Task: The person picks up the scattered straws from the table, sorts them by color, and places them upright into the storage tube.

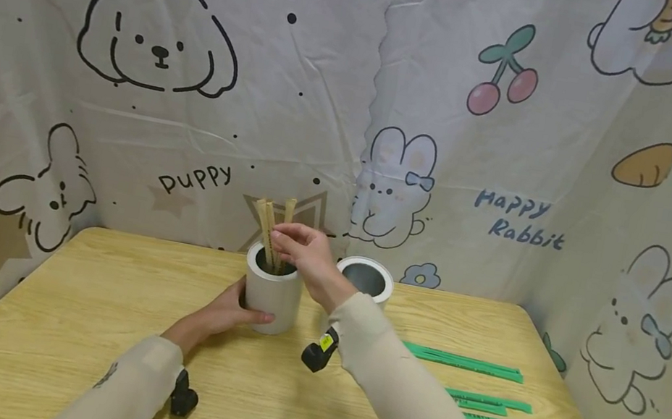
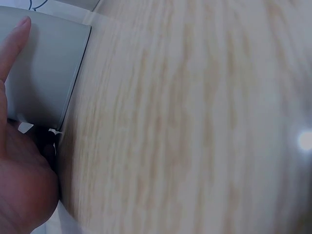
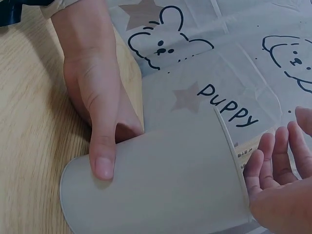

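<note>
A white cylindrical holder stands upright, with several slim tan paper-wrapped sticks rising from its mouth. My left hand grips it low on the left side, thumb across the front and fingers hidden behind. In the right wrist view that thumb lies flat on the holder's wall. Over the rim, my right hand pinches at the tan sticks, fingertips against them. From the right wrist camera, its bent fingers show beside the mouth, close to a tan wrapper.
Just right of the gripped holder is a second white holder with a dark inside, partly behind my right forearm. Several green paper-wrapped sticks lie on the wooden table at right. A printed curtain hangs behind the table.
</note>
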`<state>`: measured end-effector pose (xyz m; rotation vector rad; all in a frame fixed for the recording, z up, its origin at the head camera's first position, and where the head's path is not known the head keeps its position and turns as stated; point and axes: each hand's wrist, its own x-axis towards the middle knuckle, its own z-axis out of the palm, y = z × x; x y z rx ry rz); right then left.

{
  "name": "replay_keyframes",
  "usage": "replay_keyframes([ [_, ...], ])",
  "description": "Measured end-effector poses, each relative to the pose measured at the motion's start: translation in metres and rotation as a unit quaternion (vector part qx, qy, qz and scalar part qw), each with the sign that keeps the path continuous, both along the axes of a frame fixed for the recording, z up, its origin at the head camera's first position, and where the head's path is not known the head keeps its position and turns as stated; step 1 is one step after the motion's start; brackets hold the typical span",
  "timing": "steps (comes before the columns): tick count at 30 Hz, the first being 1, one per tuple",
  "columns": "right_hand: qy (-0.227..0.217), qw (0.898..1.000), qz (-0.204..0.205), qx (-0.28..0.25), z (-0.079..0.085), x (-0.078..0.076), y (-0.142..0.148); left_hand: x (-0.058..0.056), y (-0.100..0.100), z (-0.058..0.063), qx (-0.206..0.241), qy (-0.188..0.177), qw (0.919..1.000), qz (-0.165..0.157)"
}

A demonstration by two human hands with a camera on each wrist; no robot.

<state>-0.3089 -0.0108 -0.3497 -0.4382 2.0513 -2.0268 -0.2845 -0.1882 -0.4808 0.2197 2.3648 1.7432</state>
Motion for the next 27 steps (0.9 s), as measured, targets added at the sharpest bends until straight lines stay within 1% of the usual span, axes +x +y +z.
replay_keyframes([
  [3,0.002,1.0,0.003,0.004,0.0,0.0,0.003,-0.001,0.0,-0.001,-0.002,0.007,1.0,-0.004],
  [5,0.006,1.0,0.005,0.01,0.001,0.0,0.004,-0.001,0.0,-0.002,0.002,0.006,1.0,-0.001],
  [9,0.022,0.999,0.009,0.035,0.005,0.002,0.01,-0.002,0.0,-0.004,0.006,0.008,0.9999,-0.005],
  [16,0.054,0.996,0.031,0.07,0.01,0.009,0.027,-0.003,-0.001,-0.005,0.01,0.009,0.9999,-0.009],
  [21,0.071,0.993,0.046,0.081,0.009,0.016,0.041,-0.003,-0.001,-0.006,0.013,0.007,0.9998,-0.01],
  [27,0.101,0.99,0.056,0.087,0.003,0.023,0.057,-0.003,0.0,-0.004,0.013,0.016,0.9998,-0.007],
])
